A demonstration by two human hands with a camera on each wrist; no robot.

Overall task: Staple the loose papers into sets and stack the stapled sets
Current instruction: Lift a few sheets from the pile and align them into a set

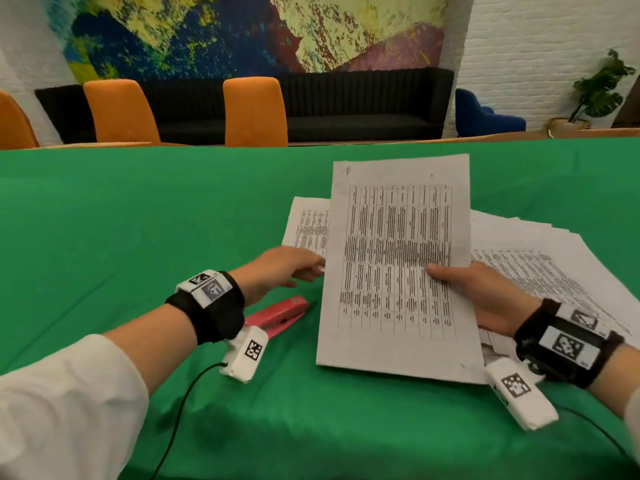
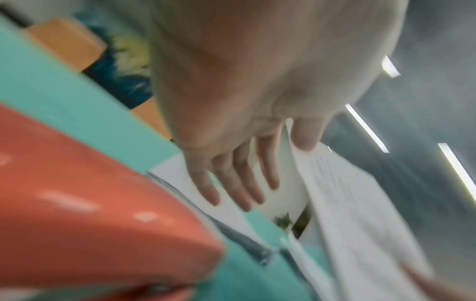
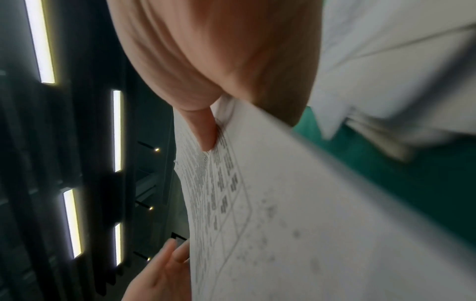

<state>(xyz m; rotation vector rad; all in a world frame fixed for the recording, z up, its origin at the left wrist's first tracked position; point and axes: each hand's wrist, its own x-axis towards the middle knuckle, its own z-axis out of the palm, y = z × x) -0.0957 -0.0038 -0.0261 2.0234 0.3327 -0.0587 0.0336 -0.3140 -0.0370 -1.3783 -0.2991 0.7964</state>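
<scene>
Several printed sheets (image 1: 398, 265) are being held up as one set above the green table (image 1: 138, 220), near its middle, tilting toward the person. Being thin and floppy, they are likely sagging unless gripped by an edge, and sliding apart easily. The right hand (image 1: 485, 296) is pinching their right edge, thumb (image 3: 206, 134) on top. The left hand (image 1: 277, 268) is reaching toward the left edge, fingers (image 2: 231, 183) straight and loose, holding nothing. A red stapler (image 1: 280, 315) is lying just beside the left wrist; loose papers (image 1: 540, 258) are spreading toward the right edge.
</scene>
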